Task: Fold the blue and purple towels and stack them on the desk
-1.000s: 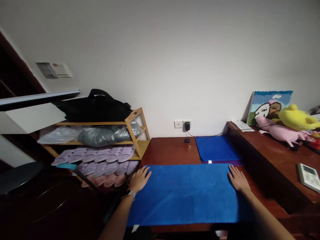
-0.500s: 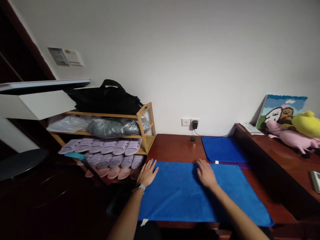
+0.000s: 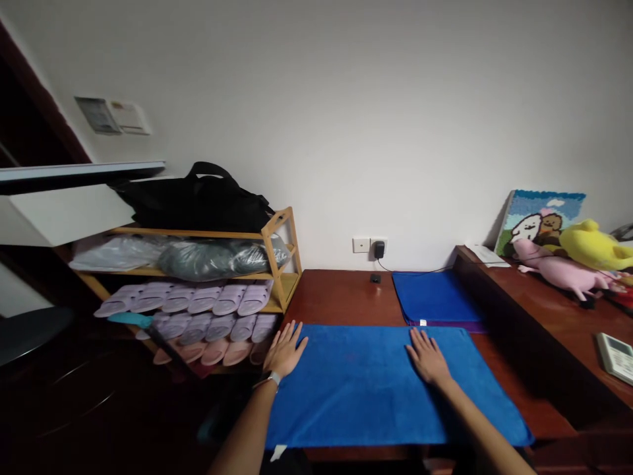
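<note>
A blue towel (image 3: 366, 389) lies spread flat on the brown wooden desk (image 3: 341, 297) in front of me. My left hand (image 3: 285, 351) rests open at the towel's far left corner, fingers spread, a watch on its wrist. My right hand (image 3: 428, 357) lies flat and open on the towel, right of its middle near the far edge. Neither hand holds anything. Behind the towel, a stack of folded blue towels (image 3: 435, 298) sits on a purple one.
A wooden rack (image 3: 277, 264) at the left holds rows of lilac and pink slippers (image 3: 208, 310), bagged items and a black bag (image 3: 198, 201). A raised shelf (image 3: 544, 310) at the right carries plush toys (image 3: 568, 267), a picture and a remote (image 3: 616, 356). A charger (image 3: 378, 250) is plugged into the wall.
My right hand slid from the towel's right edge toward the middle, then partway back to the right. My left hand stayed at the left corner. The camera shifted slightly.
</note>
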{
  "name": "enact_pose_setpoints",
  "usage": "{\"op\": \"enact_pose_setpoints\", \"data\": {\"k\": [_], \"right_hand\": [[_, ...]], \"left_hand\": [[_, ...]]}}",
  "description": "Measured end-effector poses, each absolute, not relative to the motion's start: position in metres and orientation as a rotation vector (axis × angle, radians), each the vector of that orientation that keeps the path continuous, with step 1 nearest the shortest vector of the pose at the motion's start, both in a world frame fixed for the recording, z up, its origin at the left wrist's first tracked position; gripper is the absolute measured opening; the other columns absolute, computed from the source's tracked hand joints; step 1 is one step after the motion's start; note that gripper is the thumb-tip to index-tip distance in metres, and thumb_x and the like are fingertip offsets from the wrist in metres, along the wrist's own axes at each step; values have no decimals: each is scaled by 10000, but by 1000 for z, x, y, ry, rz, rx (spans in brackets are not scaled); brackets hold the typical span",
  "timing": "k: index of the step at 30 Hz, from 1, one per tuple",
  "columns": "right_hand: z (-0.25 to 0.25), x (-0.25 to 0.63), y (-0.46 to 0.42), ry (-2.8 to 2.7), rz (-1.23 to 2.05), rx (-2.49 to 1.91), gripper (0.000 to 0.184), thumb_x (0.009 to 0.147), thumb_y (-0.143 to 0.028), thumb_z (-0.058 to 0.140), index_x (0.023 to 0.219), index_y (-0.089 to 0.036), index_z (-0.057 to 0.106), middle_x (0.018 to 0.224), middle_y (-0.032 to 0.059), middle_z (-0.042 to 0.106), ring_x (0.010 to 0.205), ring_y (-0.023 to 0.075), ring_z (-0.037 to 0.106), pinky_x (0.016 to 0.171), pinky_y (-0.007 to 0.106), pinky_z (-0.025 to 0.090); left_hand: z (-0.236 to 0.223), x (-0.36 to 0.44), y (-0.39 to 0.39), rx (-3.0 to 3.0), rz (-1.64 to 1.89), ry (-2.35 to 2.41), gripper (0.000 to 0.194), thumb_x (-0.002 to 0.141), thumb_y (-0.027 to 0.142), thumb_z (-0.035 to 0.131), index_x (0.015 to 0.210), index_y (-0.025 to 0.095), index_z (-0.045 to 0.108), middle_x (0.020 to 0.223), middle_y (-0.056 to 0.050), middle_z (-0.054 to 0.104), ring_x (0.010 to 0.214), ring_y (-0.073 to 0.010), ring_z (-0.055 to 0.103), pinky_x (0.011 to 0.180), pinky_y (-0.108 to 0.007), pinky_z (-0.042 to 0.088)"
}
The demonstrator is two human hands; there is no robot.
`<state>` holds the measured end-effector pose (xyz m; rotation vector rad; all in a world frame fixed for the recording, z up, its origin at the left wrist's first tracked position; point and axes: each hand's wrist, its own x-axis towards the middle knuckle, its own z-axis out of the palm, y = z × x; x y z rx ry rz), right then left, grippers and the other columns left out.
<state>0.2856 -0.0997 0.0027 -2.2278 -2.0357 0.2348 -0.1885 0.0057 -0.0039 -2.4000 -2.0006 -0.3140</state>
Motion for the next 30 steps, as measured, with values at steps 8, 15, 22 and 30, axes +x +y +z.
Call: {"op": "enact_pose_setpoints", "data": {"k": [8,15,22,30], "right_hand": [[-21,424,-112,-1741,161,-2537,735,1002,-544,182,1629,-164,215,1688,53,205,1559,244,154,1260,468,173],[-26,433,-114,-1707,121,-2534,784,987,-564,96,1633,-124,173,1697,57,165,1562,227,141,1267,443,157],[-29,433,-114,-1689,118,-2551,790,980,-577,103,1634,-142,183,1697,47,175,1559,221,156,1268,432,150],[-12,436,-108,-1610,227,-2626,720,981,-507,197,1615,-175,269,1682,61,240,1541,251,230,1243,516,214]], "left_hand": [[-3,-192,9,-2400,-313,-1994,682,1015,580,290,1593,221,326,1666,-90,312,1551,-230,247,1253,-462,185],[-3,-194,8,-2402,-298,-1991,663,1018,569,295,1585,230,348,1659,-97,329,1544,-244,269,1244,-478,208],[-4,-197,0,-2407,-292,-2011,672,1018,568,293,1590,218,337,1673,-95,294,1554,-234,236,1254,-454,196],[2,-188,-7,-2397,-343,-2032,666,1024,568,303,1586,215,346,1675,-104,293,1551,-242,247,1259,-446,163]]}}
